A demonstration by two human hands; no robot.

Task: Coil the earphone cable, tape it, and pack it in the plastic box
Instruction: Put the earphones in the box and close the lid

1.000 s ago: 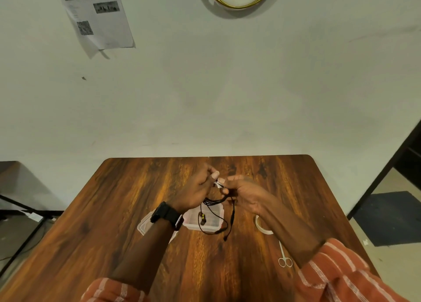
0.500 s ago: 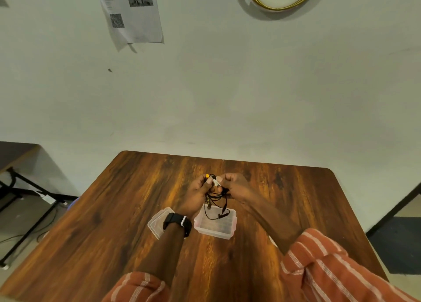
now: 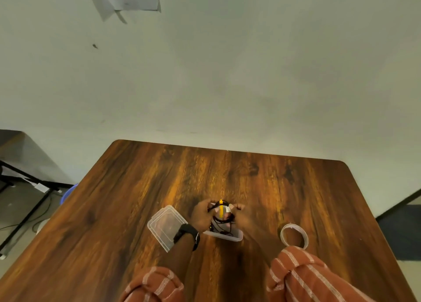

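Observation:
Both hands hold a coiled black earphone cable [image 3: 222,220] with a yellow plug sticking up, just above a small clear plastic box [image 3: 235,236] on the wooden table. My left hand [image 3: 201,215], with a black watch on the wrist, grips the coil's left side. My right hand [image 3: 239,212] pinches the right side, where a bit of white tape shows. Loose loops of the cable hang down into the box.
The box's clear lid [image 3: 165,226] lies to the left of the box. A roll of white tape [image 3: 293,235] lies to the right, near my right sleeve. The table [image 3: 136,199] stands against a pale wall; a metal frame and cables are on the floor at the left.
The hands with the coil have come down closer to the box, and the dangling loops are shorter and tighter. The camera has tilted, so the tape roll shows again and the scissors have gone out of view.

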